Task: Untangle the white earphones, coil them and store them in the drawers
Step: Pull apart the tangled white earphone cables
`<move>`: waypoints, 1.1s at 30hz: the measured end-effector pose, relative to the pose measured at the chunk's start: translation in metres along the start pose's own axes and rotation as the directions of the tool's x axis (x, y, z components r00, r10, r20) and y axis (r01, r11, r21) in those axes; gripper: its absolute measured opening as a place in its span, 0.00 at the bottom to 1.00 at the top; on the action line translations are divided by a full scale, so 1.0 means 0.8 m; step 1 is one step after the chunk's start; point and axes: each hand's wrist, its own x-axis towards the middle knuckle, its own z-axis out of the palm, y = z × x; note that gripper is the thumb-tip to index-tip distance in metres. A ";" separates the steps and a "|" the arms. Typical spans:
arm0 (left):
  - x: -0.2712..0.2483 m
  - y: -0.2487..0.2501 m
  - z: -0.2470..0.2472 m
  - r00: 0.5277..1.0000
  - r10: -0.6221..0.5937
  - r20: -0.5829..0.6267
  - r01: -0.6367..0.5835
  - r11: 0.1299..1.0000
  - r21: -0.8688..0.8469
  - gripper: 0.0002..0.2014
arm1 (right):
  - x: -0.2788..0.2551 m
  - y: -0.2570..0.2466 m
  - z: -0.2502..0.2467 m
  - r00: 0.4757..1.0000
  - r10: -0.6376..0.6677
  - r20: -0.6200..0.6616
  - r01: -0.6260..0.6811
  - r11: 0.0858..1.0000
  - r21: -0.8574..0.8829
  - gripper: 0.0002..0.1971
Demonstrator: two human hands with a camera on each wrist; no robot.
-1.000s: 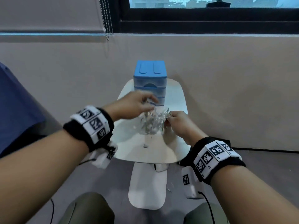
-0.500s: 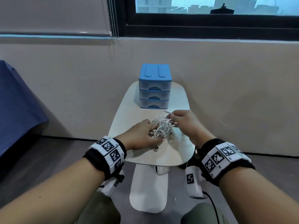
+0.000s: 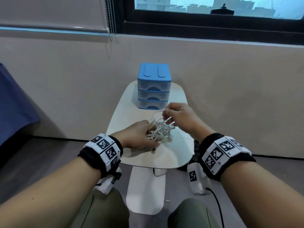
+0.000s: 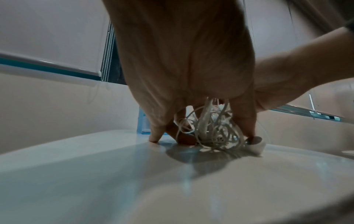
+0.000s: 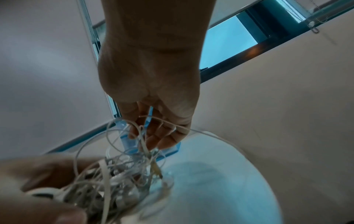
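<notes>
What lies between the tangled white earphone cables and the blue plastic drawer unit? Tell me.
In the head view, the right hand lies there, raised and pinching a strand drawn from the tangled white earphone cables before the blue plastic drawer unit; bare white tabletop lies beside it.

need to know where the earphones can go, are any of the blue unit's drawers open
All shut. The three fronts of the drawers sit flush in a stack, none pulled out; the earphones are a tangle on the table.

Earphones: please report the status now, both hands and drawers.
Left hand pins the earphones tangle on the table. Right hand pinches one strand, raised. Drawers all closed. Nothing blocking.
</notes>
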 end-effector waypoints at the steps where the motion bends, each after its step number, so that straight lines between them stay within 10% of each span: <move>1: 0.000 -0.002 -0.001 1.000 -0.002 0.005 0.002 1.000 -0.003 0.13 | 0.005 0.009 0.006 1.000 0.030 -0.003 -0.030 0.999 -0.021 0.15; 6: -0.006 -0.011 -0.004 0.999 -0.006 0.035 0.014 0.973 -0.231 0.26 | 0.013 0.043 0.023 0.986 0.099 -0.137 -0.112 0.989 -0.091 0.11; 16: -0.006 -0.013 -0.003 0.998 -0.057 -0.019 0.044 0.903 -0.427 0.07 | -0.025 0.016 0.010 0.893 -0.245 -0.377 0.191 0.966 -0.175 0.10; 22: -0.002 -0.017 0.001 0.998 -0.057 -0.020 0.043 0.901 -0.431 0.06 | -0.045 0.024 0.019 0.985 -0.170 0.009 0.170 0.977 -0.130 0.07; 33: -0.002 -0.009 0.003 0.996 -0.084 -0.029 0.058 0.860 -0.507 0.04 | -0.030 0.040 0.037 0.993 0.050 -0.105 -0.051 0.999 -0.014 0.07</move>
